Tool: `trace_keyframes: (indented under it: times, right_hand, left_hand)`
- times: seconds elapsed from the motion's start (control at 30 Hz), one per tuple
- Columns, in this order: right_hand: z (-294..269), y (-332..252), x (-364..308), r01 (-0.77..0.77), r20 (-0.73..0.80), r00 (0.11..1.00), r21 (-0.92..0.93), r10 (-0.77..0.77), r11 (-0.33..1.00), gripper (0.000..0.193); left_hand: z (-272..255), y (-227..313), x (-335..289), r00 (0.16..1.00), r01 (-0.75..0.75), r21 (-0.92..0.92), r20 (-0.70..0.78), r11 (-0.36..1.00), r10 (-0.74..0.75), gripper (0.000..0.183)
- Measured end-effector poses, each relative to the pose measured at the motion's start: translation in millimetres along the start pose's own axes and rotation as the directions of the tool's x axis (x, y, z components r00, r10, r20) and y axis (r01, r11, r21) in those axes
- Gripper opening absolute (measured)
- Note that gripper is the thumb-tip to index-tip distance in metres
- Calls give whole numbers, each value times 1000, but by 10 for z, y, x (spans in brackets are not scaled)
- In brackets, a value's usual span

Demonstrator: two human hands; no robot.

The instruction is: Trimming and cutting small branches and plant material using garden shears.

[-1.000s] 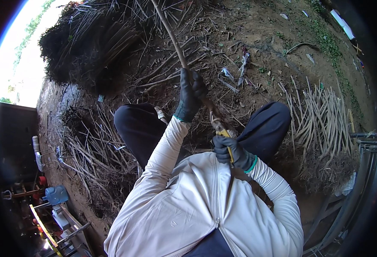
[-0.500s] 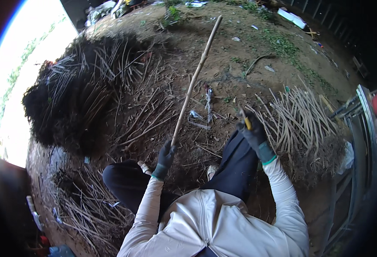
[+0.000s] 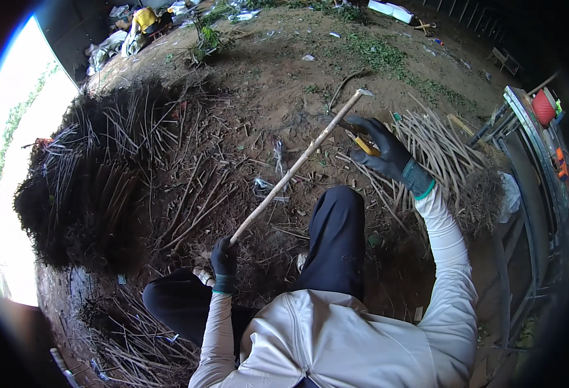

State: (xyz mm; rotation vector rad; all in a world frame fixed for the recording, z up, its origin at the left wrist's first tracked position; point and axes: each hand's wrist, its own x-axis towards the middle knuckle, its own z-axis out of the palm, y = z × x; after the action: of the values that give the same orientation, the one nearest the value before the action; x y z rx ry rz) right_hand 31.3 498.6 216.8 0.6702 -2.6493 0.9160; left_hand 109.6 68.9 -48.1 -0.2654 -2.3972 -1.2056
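Note:
My left hand (image 3: 224, 262), in a dark glove with a green-edged cuff, is closed around the lower end of a long pale stick (image 3: 297, 166). The stick slants up and to the right, away from my body. My right hand (image 3: 386, 152), gloved alike, is close to the stick's far end. Between its thumb and palm it holds a small yellow-handled tool (image 3: 367, 146), while some fingers reach out over it. A dark narrow part of the tool points toward the stick; its exact kind is hard to make out.
A large heap of dark rooty stalks (image 3: 81, 207) lies at left. Cut sticks form a pile (image 3: 436, 145) at right and another (image 3: 142, 343) at lower left. A metal rack (image 3: 536, 168) stands at far right, with a red basket (image 3: 543, 107). Twigs and plastic scraps (image 3: 265, 187) litter the soil.
The stick has tilted to the right, its far end now lower. My right hand has risen to near that end, its fingers more spread. My left hand has shifted left and down. The view has turned.

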Motion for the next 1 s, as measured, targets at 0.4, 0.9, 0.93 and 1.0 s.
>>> trace_keyframes:
  times: [0.4, 0.9, 0.93, 1.0]
  right_hand:
    - [362, 356, -474, -119, -181, 973, 126, 141, 985, 55]
    - [796, 159, -681, -252, -130, 949, 233, 287, 939, 42]
    - [823, 154, -691, -293, -106, 940, 230, 323, 928, 42]
    - [878, 173, -717, -222, -180, 946, 242, 269, 944, 32]
  left_hand:
    - [-182, 180, 178, 985, -121, 313, -84, 942, 154, 16]
    - [-227, 149, 144, 987, -148, 457, 12, 877, 160, 21]
    - [-226, 157, 138, 981, -172, 470, 4, 866, 192, 21]
    - [-224, 168, 127, 975, -195, 482, -3, 854, 224, 21]
